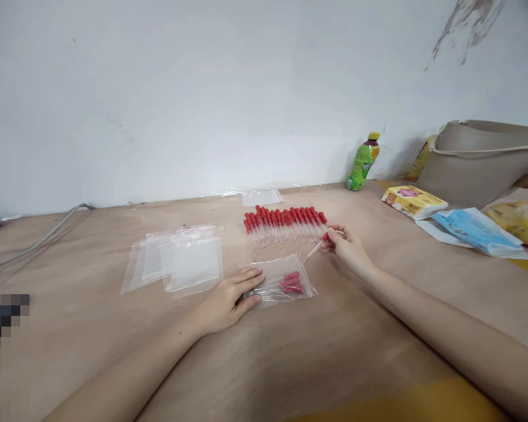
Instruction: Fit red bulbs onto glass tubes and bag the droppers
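A clear zip bag point(273, 281) lies in front of me with several red-bulbed droppers inside, their bulbs toward its right end. My left hand point(233, 296) rests on the bag's left end, thumb and fingers apart. Past the bag's right edge, my right hand point(343, 246) pinches one dropper point(314, 251) by its red bulb, the clear tube pointing down-left toward the bag's opening. Behind the bag is a row of droppers point(286, 218), red bulbs to the back and clear tubes to the front.
Overlapping clear bags point(193, 261) lie left; another bag point(261, 198) lies behind the droppers. A green bottle point(362, 164) stands by the wall. Rightward are a yellow tissue pack point(413, 202), a blue packet point(477, 230) and a grey bin point(470, 164). A cable point(48, 230) runs at far left.
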Available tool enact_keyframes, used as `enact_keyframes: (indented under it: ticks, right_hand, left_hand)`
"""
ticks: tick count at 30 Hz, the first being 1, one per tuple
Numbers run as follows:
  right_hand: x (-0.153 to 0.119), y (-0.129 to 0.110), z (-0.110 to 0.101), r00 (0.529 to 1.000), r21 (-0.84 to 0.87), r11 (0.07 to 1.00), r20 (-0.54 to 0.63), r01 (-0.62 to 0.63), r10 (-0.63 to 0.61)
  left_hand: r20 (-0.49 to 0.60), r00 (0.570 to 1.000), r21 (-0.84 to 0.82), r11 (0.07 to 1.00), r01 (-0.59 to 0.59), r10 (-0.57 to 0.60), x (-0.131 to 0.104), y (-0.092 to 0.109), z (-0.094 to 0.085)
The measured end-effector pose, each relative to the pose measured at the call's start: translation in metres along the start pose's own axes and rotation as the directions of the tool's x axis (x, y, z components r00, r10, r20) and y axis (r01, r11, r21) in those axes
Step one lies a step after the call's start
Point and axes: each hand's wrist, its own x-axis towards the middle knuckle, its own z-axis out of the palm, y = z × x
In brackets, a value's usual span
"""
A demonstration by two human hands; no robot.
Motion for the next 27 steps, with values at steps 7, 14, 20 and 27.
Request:
enact_keyframes:
  ticks: [7, 14, 20, 27]
  right_hand:
    - [-0.02, 0.003, 0.005, 0.951, 0.046, 0.962, 0.175, -0.268, 0.256]
    - [-0.024, 0.003, 0.001, 0.844, -0.363, 0.927, 0.466, -0.092, 0.266]
    - [-0.025, 0.006, 0.014, 0.839, -0.397, 0.905, 0.536, 0.153, 0.094]
    - [-0.027, 0.018, 0.017, 0.784, -0.464, 0.747, 0.609, 0.476, -0.121]
  left_hand:
    - [-0.026, 0.999, -0.012, 1.0, 0.02, -0.02, -0.001, 0.002, -0.001]
    - [-0.031, 0.998, -0.01, 0.998, 0.057, -0.057, -0.003, 0.003, -0.001]
    - [-0.03, 0.998, 0.006, 0.999, 0.05, -0.05, -0.002, 0.002, -0.001]
    - [-0.011, 0.998, 0.019, 0.998, 0.063, -0.063, -0.002, 0.002, 0.0]
